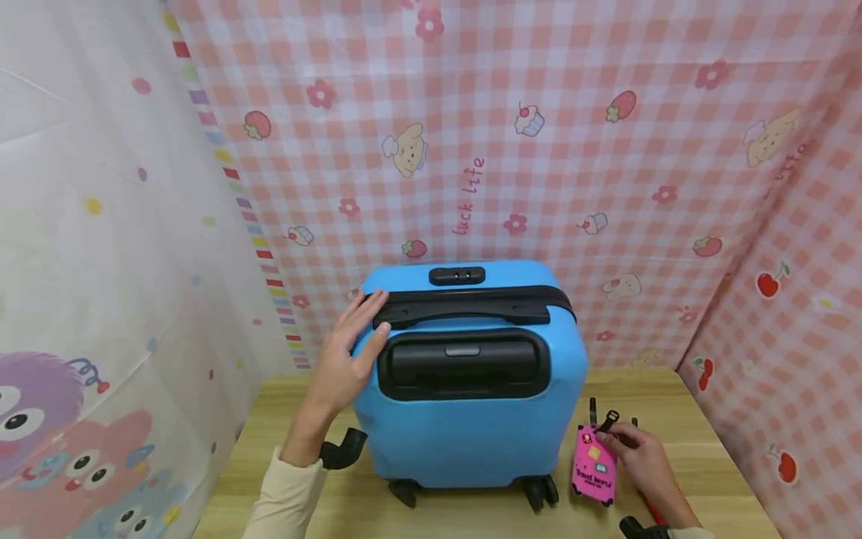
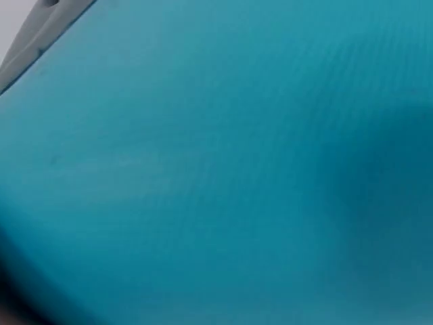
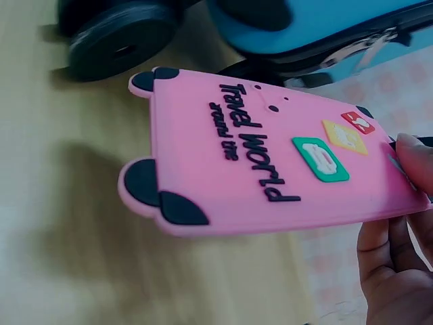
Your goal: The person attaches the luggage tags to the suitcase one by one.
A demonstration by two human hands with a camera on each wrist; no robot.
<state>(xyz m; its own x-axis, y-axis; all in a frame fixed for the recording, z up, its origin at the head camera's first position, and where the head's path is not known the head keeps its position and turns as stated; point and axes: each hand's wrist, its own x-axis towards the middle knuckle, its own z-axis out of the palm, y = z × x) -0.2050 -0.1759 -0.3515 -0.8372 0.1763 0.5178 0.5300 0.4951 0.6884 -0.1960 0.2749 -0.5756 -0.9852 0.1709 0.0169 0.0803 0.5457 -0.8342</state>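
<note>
A light blue suitcase (image 1: 465, 442) stands upright on its black wheels, its black carry handle (image 1: 465, 307) and a recessed pull handle facing up and forward. My left hand (image 1: 346, 367) rests on its upper left corner, fingers extended over the edge. In the left wrist view the blue shell (image 2: 216, 162) fills nearly everything, blurred. To the right of the suitcase, my right hand (image 1: 636, 453) pinches a pink luggage tag (image 1: 594, 466) at its strap end. The right wrist view shows the tag (image 3: 250, 156) with "Travel World" lettering, held above the table by thumb and fingers (image 3: 416, 159).
The wooden table (image 1: 646, 393) carries the suitcase. Something red (image 1: 652, 510) lies partly behind my right wrist. A checked pink cloth (image 1: 512, 172) hangs directly behind the suitcase, with further cloth on both sides. Suitcase wheels (image 3: 122, 44) stand close to the tag.
</note>
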